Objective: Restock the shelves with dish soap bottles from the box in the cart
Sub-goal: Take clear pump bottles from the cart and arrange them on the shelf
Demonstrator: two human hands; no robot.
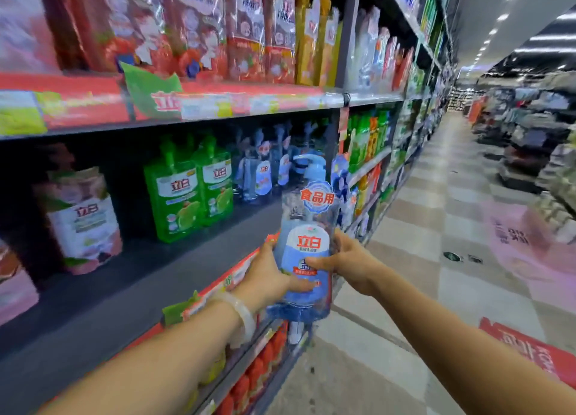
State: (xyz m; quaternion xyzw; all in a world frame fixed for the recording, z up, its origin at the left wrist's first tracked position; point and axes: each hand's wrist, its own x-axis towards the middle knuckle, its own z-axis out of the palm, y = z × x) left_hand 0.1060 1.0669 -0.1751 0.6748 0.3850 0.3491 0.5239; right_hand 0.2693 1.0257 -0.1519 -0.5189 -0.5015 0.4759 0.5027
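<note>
I hold a clear blue dish soap bottle (307, 227) with a pump top upright, just in front of the middle shelf's (149, 277) front edge. My left hand (268, 277) grips its lower left side; a pale bangle sits on that wrist. My right hand (349, 263) grips its right side, fingers across the label. Matching blue bottles (265, 168) stand at the back of the same shelf, beyond the held one. Neither the cart nor the box is in view.
Green bottles (190, 193) and a pink-and-white refill pouch (82, 218) stand further left on the middle shelf. Red packs fill the upper shelf (218, 100); red and yellow bottles (258, 374) sit on the shelf below. The tiled aisle floor (420, 227) runs off to the right.
</note>
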